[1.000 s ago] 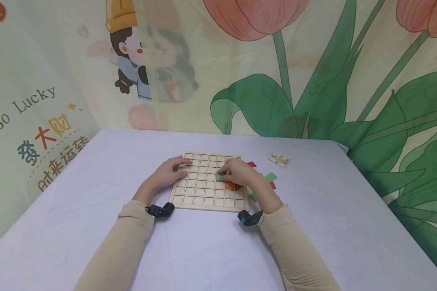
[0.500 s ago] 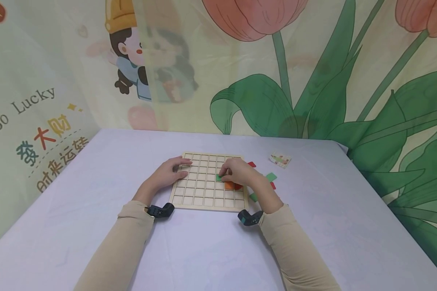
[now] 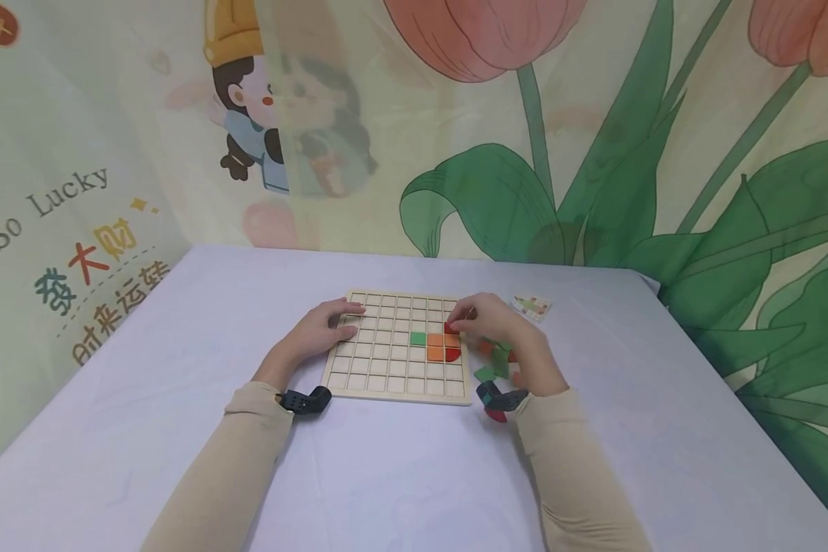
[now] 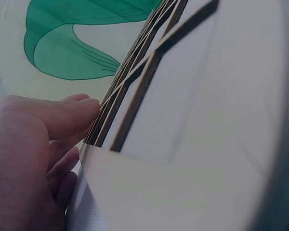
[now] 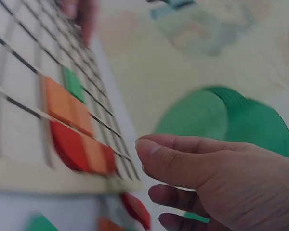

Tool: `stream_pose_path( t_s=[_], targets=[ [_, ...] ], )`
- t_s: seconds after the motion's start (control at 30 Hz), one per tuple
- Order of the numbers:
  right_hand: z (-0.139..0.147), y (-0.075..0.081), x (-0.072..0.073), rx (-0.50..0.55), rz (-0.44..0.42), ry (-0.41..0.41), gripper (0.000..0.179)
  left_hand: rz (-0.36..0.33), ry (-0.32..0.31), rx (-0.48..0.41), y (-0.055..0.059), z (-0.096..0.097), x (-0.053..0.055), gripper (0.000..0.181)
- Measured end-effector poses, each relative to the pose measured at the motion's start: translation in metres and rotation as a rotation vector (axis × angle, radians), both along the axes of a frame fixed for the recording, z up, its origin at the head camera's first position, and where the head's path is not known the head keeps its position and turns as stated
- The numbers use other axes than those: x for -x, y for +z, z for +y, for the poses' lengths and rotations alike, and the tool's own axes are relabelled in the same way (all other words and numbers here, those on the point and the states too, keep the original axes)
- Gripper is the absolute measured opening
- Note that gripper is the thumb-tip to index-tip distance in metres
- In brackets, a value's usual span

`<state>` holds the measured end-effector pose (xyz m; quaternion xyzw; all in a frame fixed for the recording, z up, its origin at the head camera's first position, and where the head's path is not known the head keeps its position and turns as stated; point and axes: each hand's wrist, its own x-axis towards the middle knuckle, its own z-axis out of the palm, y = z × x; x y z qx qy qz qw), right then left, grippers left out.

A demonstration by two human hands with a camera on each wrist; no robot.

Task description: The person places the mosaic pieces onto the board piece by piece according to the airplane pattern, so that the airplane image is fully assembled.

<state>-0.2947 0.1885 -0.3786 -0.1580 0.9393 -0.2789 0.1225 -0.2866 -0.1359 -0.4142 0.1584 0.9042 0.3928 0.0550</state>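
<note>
My left hand (image 3: 323,328) rests at the left edge of a light wooden grid board (image 3: 379,368), its fingertips over the rim. In the left wrist view, that hand (image 4: 29,144) lies along the board's side. A green square tile (image 3: 418,338), several orange tiles (image 3: 435,353) and a red rounded tile (image 3: 451,355) sit in the grid's right half. Another red tile (image 3: 448,328) lies just above them, with the fingertips of my right hand (image 3: 491,318) close by. In the right wrist view, my right hand (image 5: 207,173) has loosely bent fingers with nothing between them.
Loose green tiles (image 3: 485,374) and other red and orange ones lie right of the board, partly hidden by the right hand and wrist. A red tile (image 3: 497,415) is by the right wrist camera (image 3: 500,397). A patterned card (image 3: 531,307) lies farther back.
My right hand has let go of the green tile, which lies flat in the grid, and has moved right, uncovering orange and red tiles. The left hand stays in place.
</note>
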Motion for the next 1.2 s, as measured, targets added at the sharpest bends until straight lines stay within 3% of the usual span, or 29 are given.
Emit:
stream_pose_path(
  t_s=[0.2, 0.4, 0.87, 1.2],
  targets=[
    [0.061, -0.003, -0.001, -0.028, -0.057, -0.142, 0.030, 0.000, 0.000, -0.001, 0.000, 0.002, 0.000, 0.041],
    [0.095, -0.012, -0.005, -0.030, -0.139, -0.171, 0.035, -0.004, 0.011, 0.012, 0.000, 0.002, 0.000, 0.041],
    [0.088, -0.018, -0.004, -0.027, -0.144, -0.230, 0.035, -0.001, 0.010, 0.002, 0.000, 0.001, 0.000, 0.041],
    [0.093, -0.023, 0.000, -0.019, -0.124, -0.204, 0.037, -0.001, 0.010, -0.016, -0.001, 0.001, 0.001, 0.041]
  ],
)
